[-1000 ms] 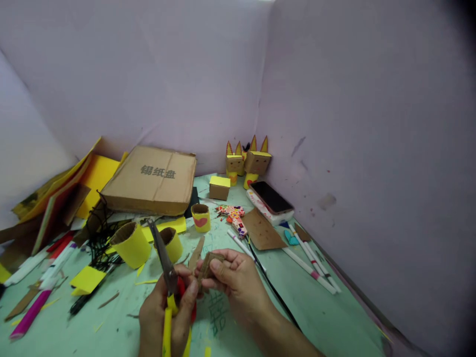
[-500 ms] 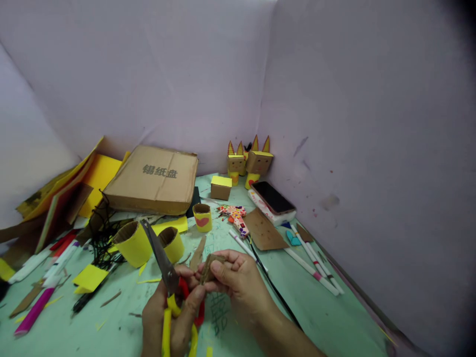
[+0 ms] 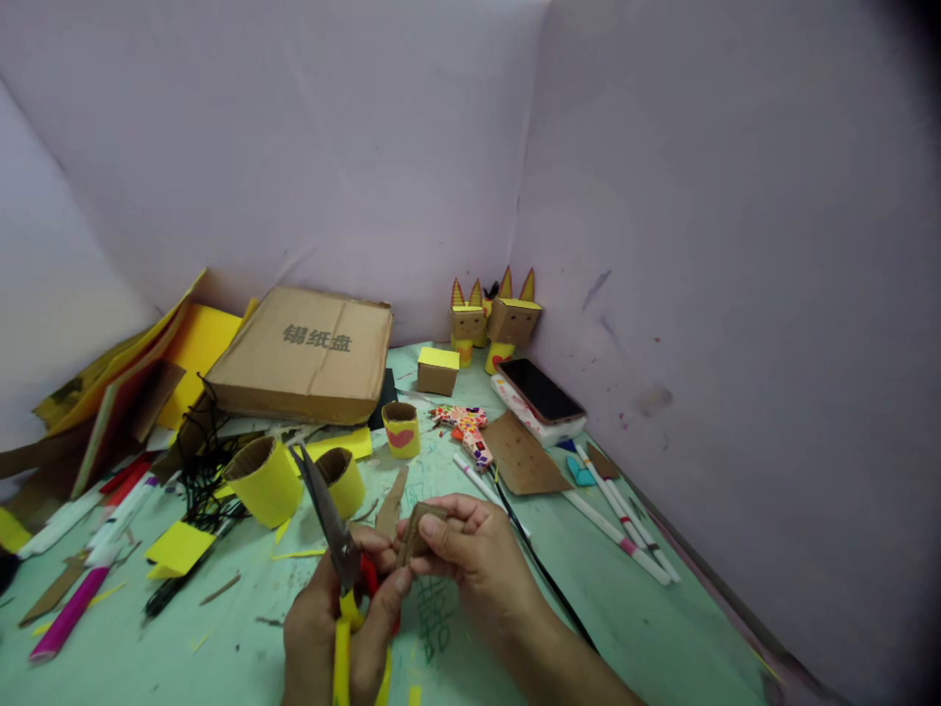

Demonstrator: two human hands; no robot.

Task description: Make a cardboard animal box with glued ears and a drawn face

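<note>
Scissors (image 3: 332, 525) with yellow and red handles sit in my left hand (image 3: 342, 618), blades pointing up and away. The fingertips of that hand also touch the left edge of a small folded piece of brown cardboard (image 3: 418, 529). My right hand (image 3: 477, 554) pinches this piece between thumb and fingers, so part of it is hidden. A pointed strip of cardboard (image 3: 391, 502) lies on the table just behind the hands. Beyond the scissor blades stand two yellow-covered cardboard tubes (image 3: 266, 482), and a smaller cup with a red heart (image 3: 401, 433) is farther back.
A flat cardboard box (image 3: 301, 358) and yellow sheets (image 3: 195, 353) lie at the back left. Markers (image 3: 70, 613) and black cord (image 3: 206, 466) are at left. A patterned glue gun (image 3: 470, 431), phone (image 3: 540, 389) and cardboard figures (image 3: 513, 322) stand at right.
The scissors have shifted slightly right and their blades sit a little lower. My left hand has moved slightly right; the cardboard piece stays held between both hands.
</note>
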